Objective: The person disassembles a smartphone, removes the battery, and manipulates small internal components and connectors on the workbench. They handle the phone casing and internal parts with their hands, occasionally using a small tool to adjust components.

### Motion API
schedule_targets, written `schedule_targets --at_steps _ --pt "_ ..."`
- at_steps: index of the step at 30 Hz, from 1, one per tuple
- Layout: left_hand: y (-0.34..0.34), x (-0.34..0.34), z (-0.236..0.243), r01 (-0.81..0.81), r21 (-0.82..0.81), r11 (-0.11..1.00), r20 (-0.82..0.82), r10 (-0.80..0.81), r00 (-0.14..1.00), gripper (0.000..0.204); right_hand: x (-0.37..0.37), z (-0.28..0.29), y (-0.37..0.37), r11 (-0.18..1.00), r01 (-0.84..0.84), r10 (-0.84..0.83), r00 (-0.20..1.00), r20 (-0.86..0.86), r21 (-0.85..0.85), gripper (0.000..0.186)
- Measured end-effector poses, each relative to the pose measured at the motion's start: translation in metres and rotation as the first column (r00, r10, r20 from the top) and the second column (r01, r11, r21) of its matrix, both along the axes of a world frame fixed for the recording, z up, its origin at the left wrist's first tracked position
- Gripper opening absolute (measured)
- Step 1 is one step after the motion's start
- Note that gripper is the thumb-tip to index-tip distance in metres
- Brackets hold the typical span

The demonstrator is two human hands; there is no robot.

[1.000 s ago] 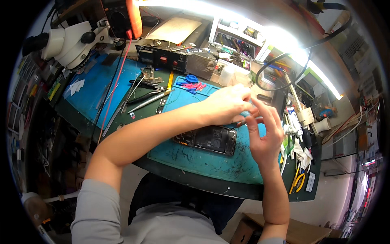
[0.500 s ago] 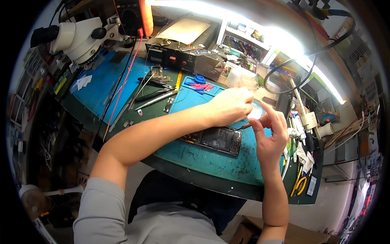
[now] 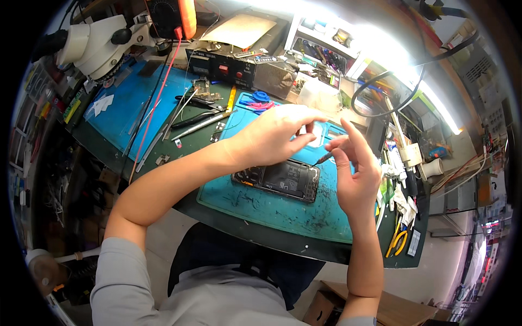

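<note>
A phone with its back off (image 3: 298,191) lies on the blue-green work mat (image 3: 272,214), its dark battery and inner parts showing. My right hand (image 3: 358,176) pinches a slim screwdriver (image 3: 323,159) between thumb and fingers, its tip slanting down to the phone's upper right corner. Over the phone's upper left edge hovers my left hand (image 3: 274,133). Its index finger reaches out, the other fingers curl, and a gap shows between thumb and fingers with nothing visible there.
Pliers (image 3: 194,120) and tweezers lie left of the mat, with a microscope (image 3: 92,46) beyond. A black bench unit (image 3: 231,69) stands at the back. Yellow-handled pliers (image 3: 401,243) rest near the right edge. A red cable (image 3: 159,92) crosses the left side.
My left hand has moved left, away from my right hand, and its fingers have spread. The screwdriver in my right hand now shows more plainly at the phone's corner.
</note>
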State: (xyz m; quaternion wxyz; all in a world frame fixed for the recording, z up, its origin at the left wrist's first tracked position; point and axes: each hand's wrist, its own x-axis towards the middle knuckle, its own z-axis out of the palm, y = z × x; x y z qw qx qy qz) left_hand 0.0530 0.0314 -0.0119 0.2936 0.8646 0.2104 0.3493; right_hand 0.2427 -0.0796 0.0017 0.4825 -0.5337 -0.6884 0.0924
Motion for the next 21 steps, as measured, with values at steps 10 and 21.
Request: schedule_targets --at_steps 10,21 --pt "-0.022 0.014 0.012 0.109 -0.371 0.922 -0.010 -0.121 0.993 0.046 -0.001 0.005 0.006 0.988 0.007 -0.043 0.971 0.234 0.153 0.054" --pt "-0.019 0.018 0.007 0.124 -0.261 0.957 -0.124 -0.161 0.979 0.043 -0.006 0.012 0.003 0.998 -0.023 0.008 0.977 0.215 0.067 0.053"
